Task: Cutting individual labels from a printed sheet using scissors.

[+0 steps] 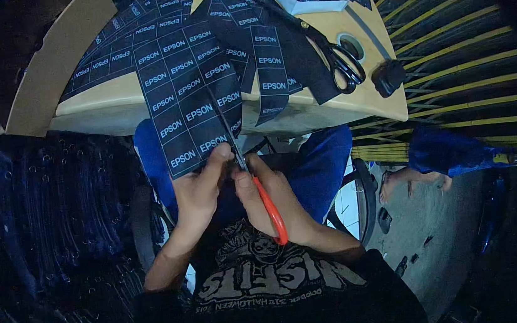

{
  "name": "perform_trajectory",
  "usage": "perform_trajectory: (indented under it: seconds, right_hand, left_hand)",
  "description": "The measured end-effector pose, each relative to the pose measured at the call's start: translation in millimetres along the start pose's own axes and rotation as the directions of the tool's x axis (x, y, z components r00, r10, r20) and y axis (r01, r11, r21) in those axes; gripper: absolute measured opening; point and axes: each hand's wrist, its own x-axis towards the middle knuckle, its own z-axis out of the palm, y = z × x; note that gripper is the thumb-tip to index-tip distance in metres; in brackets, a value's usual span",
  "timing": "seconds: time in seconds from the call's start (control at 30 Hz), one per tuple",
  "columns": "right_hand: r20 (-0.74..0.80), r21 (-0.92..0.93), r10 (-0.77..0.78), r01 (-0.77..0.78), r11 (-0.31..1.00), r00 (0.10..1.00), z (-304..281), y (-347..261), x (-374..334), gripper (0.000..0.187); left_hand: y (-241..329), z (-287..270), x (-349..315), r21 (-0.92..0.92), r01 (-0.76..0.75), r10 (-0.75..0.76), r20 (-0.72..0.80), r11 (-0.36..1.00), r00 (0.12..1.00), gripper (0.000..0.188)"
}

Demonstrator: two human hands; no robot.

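A black sheet (165,116) printed with a grid of pale lettering hangs over the near table edge toward me. My left hand (198,196) pinches its lower edge, thumb on top. In my right hand (279,206) are scissors with a red-orange handle (270,209), and the fingers are wrapped round it. The dark blades (228,127) point away from me and lie along the sheet's right part, between two printed columns. How far the blades are apart cannot be made out. Some of the right fingers are hidden behind the handle.
More printed black sheets (150,31) and a narrow strip (270,65) cover the pale wooden table (384,98). Black-handled scissors (344,67) lie at the right, near a round hole and a small black object (388,78). Cardboard (59,62) stands at left; a yellow slatted gate (452,84) at right.
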Motion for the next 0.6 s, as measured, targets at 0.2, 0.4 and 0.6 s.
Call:
perform_trajectory:
  seconds: [0.2, 0.4, 0.6]
  right_hand:
    - [0.029, 0.047, 0.08, -0.081, 0.996, 0.996, 2, 2, 1, 0.058]
    - [-0.019, 0.097, 0.073, -0.071, 0.993, 0.997, 7, 7, 4, 0.063]
    - [-0.009, 0.114, 0.087, -0.086, 0.99, 0.996, 4, 4, 7, 0.056]
  left_hand:
    - [-5, -1, -3, -0.07, -0.007, 0.007, -0.007, 0.998, 1.0, 0.007]
    - [-2, -2, -3, -0.063, 0.023, -0.022, 0.019, 0.998, 1.0, 0.009]
    - [-11, -5, -4, -0.046, -0.03, 0.033, 0.059, 0.998, 0.998, 0.015]
